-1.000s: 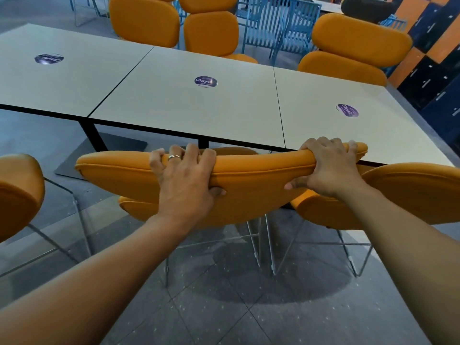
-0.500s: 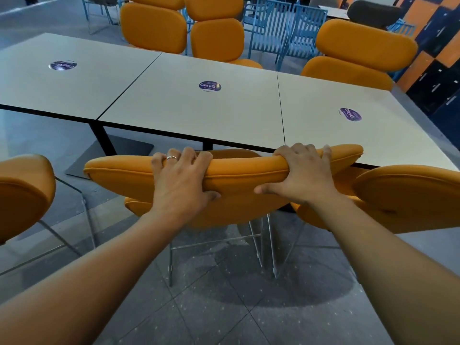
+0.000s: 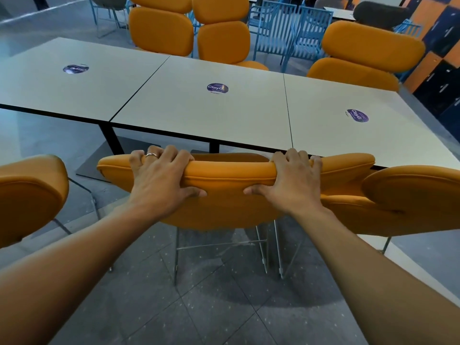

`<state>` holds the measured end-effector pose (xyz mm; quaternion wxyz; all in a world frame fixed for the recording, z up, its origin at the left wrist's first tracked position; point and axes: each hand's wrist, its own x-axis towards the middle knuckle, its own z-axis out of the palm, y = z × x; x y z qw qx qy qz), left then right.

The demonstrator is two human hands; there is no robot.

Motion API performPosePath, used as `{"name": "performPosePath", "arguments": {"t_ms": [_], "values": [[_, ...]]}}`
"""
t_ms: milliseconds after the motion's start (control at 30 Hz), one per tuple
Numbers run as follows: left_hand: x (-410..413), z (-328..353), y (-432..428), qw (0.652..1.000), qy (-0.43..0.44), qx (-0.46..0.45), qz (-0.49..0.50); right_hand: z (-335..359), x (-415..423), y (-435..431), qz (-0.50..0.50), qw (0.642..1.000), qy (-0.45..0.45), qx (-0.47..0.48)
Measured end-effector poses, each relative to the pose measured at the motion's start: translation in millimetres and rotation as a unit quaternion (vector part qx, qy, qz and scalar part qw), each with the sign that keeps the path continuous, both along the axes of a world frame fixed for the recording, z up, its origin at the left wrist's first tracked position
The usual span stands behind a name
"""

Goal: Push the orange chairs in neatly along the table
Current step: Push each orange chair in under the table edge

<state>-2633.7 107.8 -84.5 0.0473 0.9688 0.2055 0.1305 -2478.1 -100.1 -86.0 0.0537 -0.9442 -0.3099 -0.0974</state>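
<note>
Orange chair [image 3: 231, 195], lower centre of the frame, is grasped along its backrest top by curled fingers [image 3: 172, 153] of the left hand [image 3: 161, 185] and right hand [image 3: 293, 188]; it sits at the counter's [image 3: 199, 120] near edge; a second chair [image 3: 29, 195] stands lower left, a third chair [image 3: 410, 195] right.

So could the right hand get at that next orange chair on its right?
Probably yes: the neighbouring chair sits just beside the right hand, nothing between them, though that hand now grips the middle chair.
</note>
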Motion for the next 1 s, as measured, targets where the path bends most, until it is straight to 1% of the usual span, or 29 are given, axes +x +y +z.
{"name": "performPosePath", "arguments": {"t_ms": [233,533,700,800,1000], "values": [[-24,4,21,1.000,0.009,-0.017,-0.005,-3,-30,14,0.012,1.000,-0.002,-0.006],[-56,0,-7,0.999,-0.035,-0.021,0.000,-5,-52,-10,0.021,0.999,0.018,-0.016],[-70,-3,-25,0.999,-0.048,-0.020,0.009,4,-50,-18,0.041,0.997,0.048,-0.031],[-72,-4,-28,0.998,-0.053,-0.022,0.011,6,-47,-18,0.048,0.997,0.042,-0.044],[-70,-5,-18,0.998,-0.065,-0.020,-0.005,5,-53,-12,0.038,0.998,0.031,-0.028]]}}
